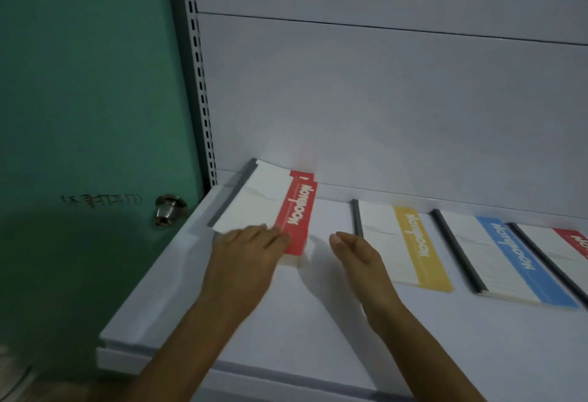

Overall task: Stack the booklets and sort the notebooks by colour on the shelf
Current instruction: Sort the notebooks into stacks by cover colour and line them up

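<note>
Red stack (288, 210): we see white covers, red stripes, slightly askew | left hand (246, 250) flat on near edge, fingers together | right hand (356, 253) beside, fingers together, empty

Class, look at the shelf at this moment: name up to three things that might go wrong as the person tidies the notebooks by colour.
1. The red stack under the left hand is uneven, its top copies offset; a push may well fan it out further.
2. Another red notebook lies at the far right beyond the blue stack, so it could be overlooked.
3. The right hand hovers open beside the yellow stack and might nudge it askew.
</note>
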`<state>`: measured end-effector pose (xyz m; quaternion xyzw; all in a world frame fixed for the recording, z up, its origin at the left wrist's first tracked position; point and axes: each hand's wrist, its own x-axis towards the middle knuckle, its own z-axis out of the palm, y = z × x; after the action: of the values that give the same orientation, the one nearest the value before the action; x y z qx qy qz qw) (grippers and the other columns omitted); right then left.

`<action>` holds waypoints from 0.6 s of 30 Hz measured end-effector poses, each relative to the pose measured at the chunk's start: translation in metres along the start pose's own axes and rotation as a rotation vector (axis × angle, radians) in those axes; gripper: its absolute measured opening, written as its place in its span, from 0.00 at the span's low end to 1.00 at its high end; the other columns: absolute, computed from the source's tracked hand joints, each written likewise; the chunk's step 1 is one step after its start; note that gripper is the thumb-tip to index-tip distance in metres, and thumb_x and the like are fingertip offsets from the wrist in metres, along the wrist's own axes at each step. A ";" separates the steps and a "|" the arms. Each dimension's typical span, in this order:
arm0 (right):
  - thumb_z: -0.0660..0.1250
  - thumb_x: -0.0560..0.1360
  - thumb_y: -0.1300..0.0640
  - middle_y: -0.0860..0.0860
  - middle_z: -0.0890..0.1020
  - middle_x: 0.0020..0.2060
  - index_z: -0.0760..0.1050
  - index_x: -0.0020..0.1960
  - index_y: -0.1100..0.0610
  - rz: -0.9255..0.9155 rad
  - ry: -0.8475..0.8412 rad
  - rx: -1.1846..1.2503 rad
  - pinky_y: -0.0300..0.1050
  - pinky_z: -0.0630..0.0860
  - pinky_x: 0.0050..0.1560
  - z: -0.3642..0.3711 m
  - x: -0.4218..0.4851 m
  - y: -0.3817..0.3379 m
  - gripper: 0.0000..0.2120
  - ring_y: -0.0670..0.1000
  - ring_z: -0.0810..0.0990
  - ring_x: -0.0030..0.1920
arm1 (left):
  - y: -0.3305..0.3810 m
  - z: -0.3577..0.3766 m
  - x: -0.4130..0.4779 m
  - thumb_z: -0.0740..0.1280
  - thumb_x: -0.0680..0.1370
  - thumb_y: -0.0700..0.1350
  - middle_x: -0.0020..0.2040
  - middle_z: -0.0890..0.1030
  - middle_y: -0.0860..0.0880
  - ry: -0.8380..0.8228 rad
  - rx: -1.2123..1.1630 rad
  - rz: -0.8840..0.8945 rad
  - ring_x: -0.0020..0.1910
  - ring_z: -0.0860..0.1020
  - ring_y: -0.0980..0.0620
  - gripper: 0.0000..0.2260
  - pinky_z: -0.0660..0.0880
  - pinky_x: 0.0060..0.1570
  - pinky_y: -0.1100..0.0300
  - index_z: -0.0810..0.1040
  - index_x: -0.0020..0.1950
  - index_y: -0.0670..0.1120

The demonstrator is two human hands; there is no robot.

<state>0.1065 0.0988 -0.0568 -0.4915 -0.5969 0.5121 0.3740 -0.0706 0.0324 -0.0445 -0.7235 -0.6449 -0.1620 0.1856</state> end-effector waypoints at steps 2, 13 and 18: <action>0.63 0.75 0.42 0.48 0.78 0.59 0.73 0.64 0.54 0.112 -0.052 0.137 0.50 0.72 0.64 0.013 0.007 -0.008 0.22 0.50 0.77 0.59 | 0.008 -0.002 -0.008 0.78 0.66 0.49 0.48 0.85 0.50 0.114 -0.120 0.089 0.45 0.83 0.49 0.16 0.79 0.43 0.54 0.83 0.51 0.48; 0.62 0.80 0.52 0.49 0.83 0.49 0.73 0.58 0.52 0.193 0.093 0.181 0.48 0.79 0.49 0.041 0.001 -0.012 0.09 0.50 0.82 0.48 | -0.080 0.011 0.041 0.60 0.79 0.57 0.75 0.63 0.47 -0.135 -0.673 -0.609 0.72 0.64 0.45 0.31 0.65 0.67 0.45 0.52 0.77 0.48; 0.61 0.80 0.55 0.49 0.82 0.48 0.73 0.57 0.52 0.139 0.234 0.208 0.47 0.77 0.45 0.042 -0.005 -0.012 0.07 0.51 0.81 0.47 | -0.087 0.025 0.036 0.55 0.80 0.58 0.62 0.77 0.49 -0.263 -0.765 -0.612 0.58 0.75 0.45 0.18 0.73 0.58 0.46 0.68 0.66 0.51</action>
<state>0.0657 0.0836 -0.0532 -0.5463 -0.4577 0.5351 0.4536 -0.1527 0.0840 -0.0439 -0.5316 -0.7398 -0.3412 -0.2317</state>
